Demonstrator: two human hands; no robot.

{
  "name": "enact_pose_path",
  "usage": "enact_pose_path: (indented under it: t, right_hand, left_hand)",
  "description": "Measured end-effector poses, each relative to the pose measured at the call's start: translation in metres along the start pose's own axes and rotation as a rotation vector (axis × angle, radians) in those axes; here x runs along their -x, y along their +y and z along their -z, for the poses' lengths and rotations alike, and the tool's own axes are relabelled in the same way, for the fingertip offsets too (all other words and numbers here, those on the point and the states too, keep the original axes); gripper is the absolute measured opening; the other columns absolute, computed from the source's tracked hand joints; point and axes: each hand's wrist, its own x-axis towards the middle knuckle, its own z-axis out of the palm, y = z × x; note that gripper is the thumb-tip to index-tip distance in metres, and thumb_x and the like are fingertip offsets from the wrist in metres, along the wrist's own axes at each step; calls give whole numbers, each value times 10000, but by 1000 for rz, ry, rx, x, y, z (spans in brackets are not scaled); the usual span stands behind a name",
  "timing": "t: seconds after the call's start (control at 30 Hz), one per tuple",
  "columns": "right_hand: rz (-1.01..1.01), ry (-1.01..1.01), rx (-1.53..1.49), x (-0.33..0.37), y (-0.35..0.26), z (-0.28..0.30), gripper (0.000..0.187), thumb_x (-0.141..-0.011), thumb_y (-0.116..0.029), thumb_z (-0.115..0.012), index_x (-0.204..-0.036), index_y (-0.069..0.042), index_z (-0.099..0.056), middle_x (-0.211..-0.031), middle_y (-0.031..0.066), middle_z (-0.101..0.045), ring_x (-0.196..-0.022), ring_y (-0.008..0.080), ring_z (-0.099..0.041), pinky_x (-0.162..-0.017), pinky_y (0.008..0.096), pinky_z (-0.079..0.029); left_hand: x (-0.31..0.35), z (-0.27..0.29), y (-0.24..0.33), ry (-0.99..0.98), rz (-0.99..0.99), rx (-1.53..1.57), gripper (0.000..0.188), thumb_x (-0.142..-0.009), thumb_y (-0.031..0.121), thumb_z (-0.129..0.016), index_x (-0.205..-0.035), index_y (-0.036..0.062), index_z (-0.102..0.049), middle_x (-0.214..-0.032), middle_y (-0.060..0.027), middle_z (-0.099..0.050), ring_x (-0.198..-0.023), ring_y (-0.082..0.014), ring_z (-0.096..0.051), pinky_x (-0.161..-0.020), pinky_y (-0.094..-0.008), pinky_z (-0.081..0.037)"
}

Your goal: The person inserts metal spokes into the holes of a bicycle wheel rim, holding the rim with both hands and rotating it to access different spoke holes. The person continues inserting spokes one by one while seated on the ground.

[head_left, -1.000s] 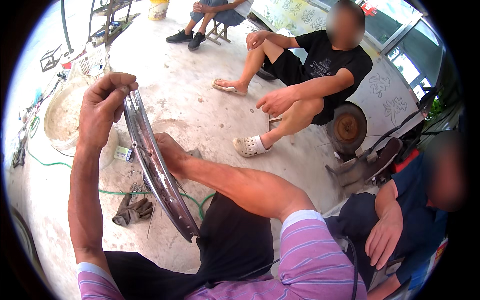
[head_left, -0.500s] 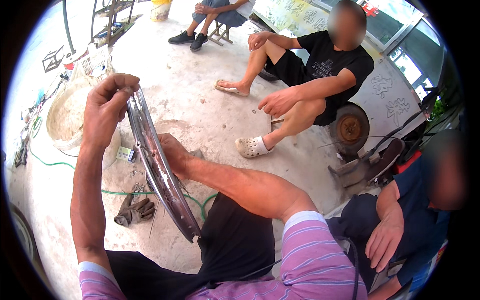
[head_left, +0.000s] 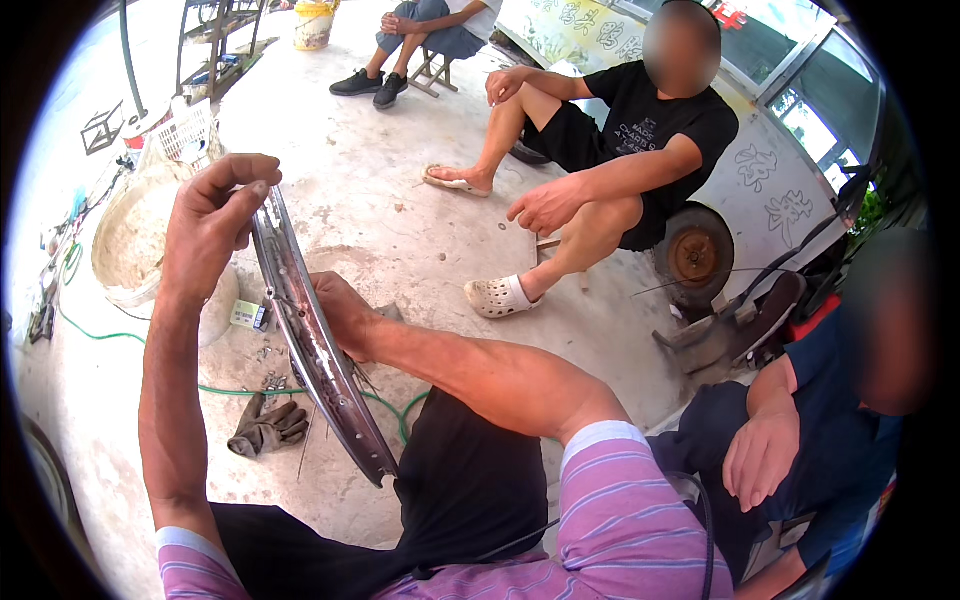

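A metal wheel rim (head_left: pixel 322 345), seen edge-on with a row of holes along its channel, stands tilted in front of me. Its lower end is by my dark trouser leg. At its upper end my left hand (head_left: pixel 208 222) is closed, thumb and forefinger pinched on the edge. Behind the rim's right side is my right hand (head_left: pixel 345 318), curled, its fingertips hidden by the metal. Thin spokes show below that wrist; what the hand grips is out of sight. On the ground left of the rim lie dark work gloves (head_left: pixel 268 425) and several small metal parts (head_left: pixel 272 382).
A large pale tub (head_left: pixel 130 235) stands at left, a small box (head_left: pixel 248 315) near it. A green hose (head_left: pixel 225 391) crosses the concrete. One person (head_left: pixel 640 130) sits ahead, another (head_left: pixel 770 440) close on my right, a third (head_left: pixel 425 25) farther back. A small wheel (head_left: pixel 695 255) is at right.
The view has shifted slightly. Both hands keep about the same place on the rim, which has turned a little so more of its inner channel shows.
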Motion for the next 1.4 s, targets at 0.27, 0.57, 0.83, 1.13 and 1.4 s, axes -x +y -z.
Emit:
enact_pose_path:
  t: [0.27,0.57,0.83,1.13,1.4]
  right_hand:
    - [-21,17,-25,2,-3,-2,400,-992,-408,-635,-786,-73,-706,-689,-16,-621,-601,63,-543,-541,262,-438]
    - [-17,15,-19,2,-6,-4,362,-993,-374,-642,-802,-75,-713,-691,-25,-616,-598,55,-526,-539,255,-422]
    - [5,-12,-52,6,-7,0,334,-1006,-353,-608,-826,-84,-689,-725,-11,-637,-623,71,-567,-563,244,-449]
    - [2,-32,-133,1,3,5,265,-1001,-262,-607,-864,-57,-703,-738,7,-662,-619,81,-609,-550,253,-497]
    - [-17,-77,-81,-2,7,6,301,-993,-377,-589,-1064,-91,-647,-766,-69,-577,-616,24,-546,-561,212,-488]
  left_hand:
    - [-3,6,-4,15,31,-9,163,-942,92,-640,-1080,24,-696,-841,42,-621,-616,-17,-416,-533,-198,-342]
    - [-3,5,-8,30,-48,-115,162,-943,82,-626,-1073,20,-700,-858,32,-635,-628,-27,-441,-548,-209,-374]
    - [6,-2,12,45,25,-126,200,-935,126,-658,-1097,16,-698,-948,-5,-699,-679,-41,-517,-620,-229,-442]
    - [3,6,0,13,36,38,151,-942,56,-641,-1080,36,-698,-800,45,-626,-575,-11,-432,-502,-191,-357]
    - [3,9,-4,-20,71,13,207,-942,108,-659,-1119,10,-699,-938,-22,-709,-672,-36,-535,-600,-230,-454]
